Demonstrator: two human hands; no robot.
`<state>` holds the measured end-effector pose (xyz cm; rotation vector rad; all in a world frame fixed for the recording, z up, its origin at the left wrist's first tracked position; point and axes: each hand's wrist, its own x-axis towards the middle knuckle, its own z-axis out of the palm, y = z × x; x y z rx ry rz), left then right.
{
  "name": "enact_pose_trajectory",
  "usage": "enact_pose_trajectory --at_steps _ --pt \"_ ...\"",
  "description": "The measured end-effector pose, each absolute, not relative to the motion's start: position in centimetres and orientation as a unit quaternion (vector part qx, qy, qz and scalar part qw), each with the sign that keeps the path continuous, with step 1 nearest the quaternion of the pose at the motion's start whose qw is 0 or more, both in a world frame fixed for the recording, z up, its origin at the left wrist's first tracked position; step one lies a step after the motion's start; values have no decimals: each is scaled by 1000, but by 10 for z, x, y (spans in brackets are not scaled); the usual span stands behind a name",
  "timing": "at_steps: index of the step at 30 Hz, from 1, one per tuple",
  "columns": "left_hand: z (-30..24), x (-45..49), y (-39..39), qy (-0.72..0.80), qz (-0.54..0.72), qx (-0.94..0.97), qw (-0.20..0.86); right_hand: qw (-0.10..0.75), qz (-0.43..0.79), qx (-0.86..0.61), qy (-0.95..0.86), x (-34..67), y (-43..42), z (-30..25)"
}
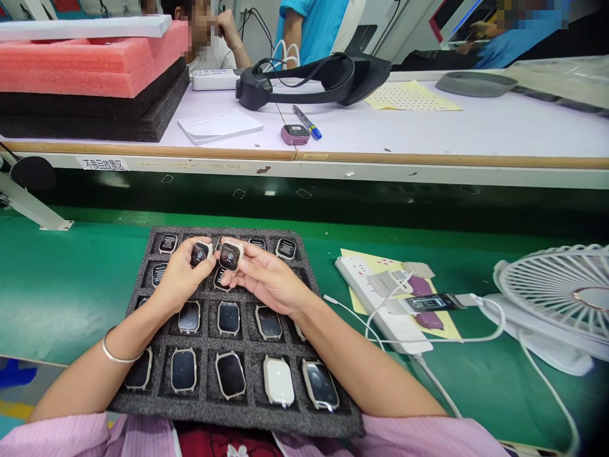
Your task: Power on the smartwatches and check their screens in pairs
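Note:
A black foam tray (157,397) lies on the green mat in front of me, its pockets filled with several square smartwatch bodies. My left hand (178,279) is closed on one white-cased watch body (200,252) held above the tray's far rows. My right hand (266,276) pinches a second watch body (230,255) right beside the first; the two nearly touch. A silver bangle (117,355) circles my left wrist. One watch body (278,381) in the near row lies face down, showing its white back.
A white power strip (375,308) with plugs and cables sits right of the tray, and a white desk fan (556,301) at the far right. On the raised shelf behind are foam blocks (90,70), a notepad (219,125), a black headset (323,76), a pen. Other people sit beyond.

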<state>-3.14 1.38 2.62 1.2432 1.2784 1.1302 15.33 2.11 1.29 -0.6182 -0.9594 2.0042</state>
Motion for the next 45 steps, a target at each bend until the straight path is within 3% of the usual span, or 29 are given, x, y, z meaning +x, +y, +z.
enact_pose_trajectory --at_steps 3,6,21,45 --pt "31 -31 13 524 454 413 590 419 798 -255 -350 154 25 14" --pt "34 -31 11 507 464 376 621 431 799 -254 -335 156 27 14" --pt "33 -31 9 461 478 396 634 462 696 -314 -451 154 24 10" --pt "33 -28 8 460 464 424 627 454 668 -332 -486 154 22 13"
